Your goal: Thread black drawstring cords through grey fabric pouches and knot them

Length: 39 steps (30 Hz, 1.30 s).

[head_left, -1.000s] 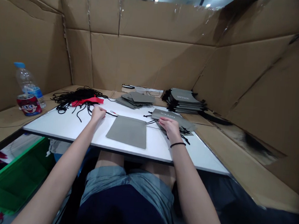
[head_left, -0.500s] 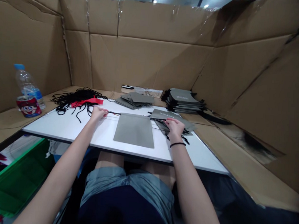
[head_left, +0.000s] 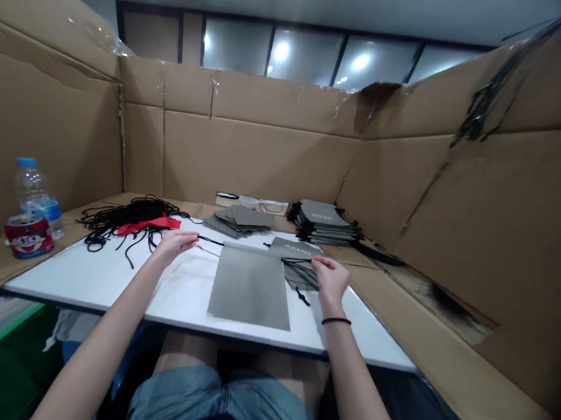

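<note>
1. Grey pouch (head_left: 251, 288) spreads over the tabletop (head_left: 181, 293) between my hands; whether it touches, I can't tell. A lopsided pull could pucker it.
2. My left hand (head_left: 173, 245) has its fingers clamped on the left cord (head_left: 211, 241), my right hand (head_left: 332, 279) on the right cords (head_left: 296, 260); a weak pinch could let one slip.
3. In my view the right cords overlap printed pouches (head_left: 285, 244), where they might snag.
4. Farther, the cord heap (head_left: 132, 213) could tangle with the left cord.

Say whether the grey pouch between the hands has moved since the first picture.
Yes, the grey pouch moved right: its top right corner now appears beyond the right end of the pouch pile behind; earlier it fell short.
</note>
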Each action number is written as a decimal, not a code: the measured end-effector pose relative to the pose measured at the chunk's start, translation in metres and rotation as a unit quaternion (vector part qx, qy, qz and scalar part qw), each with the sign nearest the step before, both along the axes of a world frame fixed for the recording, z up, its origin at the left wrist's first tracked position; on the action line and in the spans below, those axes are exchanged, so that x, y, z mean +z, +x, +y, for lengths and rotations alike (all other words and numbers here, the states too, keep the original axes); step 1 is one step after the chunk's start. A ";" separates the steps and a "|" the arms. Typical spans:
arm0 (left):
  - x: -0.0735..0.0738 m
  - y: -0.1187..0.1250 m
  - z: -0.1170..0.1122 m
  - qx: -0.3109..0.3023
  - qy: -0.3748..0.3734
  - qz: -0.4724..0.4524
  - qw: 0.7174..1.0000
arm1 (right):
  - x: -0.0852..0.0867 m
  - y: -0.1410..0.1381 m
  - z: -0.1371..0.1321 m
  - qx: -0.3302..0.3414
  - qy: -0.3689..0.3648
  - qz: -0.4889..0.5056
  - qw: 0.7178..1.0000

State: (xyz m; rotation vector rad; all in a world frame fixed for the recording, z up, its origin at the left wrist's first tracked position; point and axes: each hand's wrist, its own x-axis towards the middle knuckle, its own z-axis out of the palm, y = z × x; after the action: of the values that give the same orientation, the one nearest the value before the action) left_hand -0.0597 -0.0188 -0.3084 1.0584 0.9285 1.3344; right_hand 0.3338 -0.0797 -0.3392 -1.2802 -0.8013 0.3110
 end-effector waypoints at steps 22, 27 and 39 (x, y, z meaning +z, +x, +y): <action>0.010 0.036 0.014 -0.044 0.063 0.066 0.995 | 0.026 -0.198 0.041 0.259 -0.159 -0.447 0.841; 0.008 0.034 0.011 -0.027 0.043 0.072 0.996 | 0.027 -0.170 0.033 0.221 -0.091 -0.427 0.872; 0.003 0.029 0.012 -0.055 0.059 0.125 0.989 | 0.026 -0.164 0.032 0.224 -0.067 -0.416 0.879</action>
State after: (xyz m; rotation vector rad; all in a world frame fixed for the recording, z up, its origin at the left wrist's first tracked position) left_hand -0.0303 -0.0070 -0.3057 1.3724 0.9684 1.1929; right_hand 0.1703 -0.0473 -0.3132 -1.3457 -1.8563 0.1702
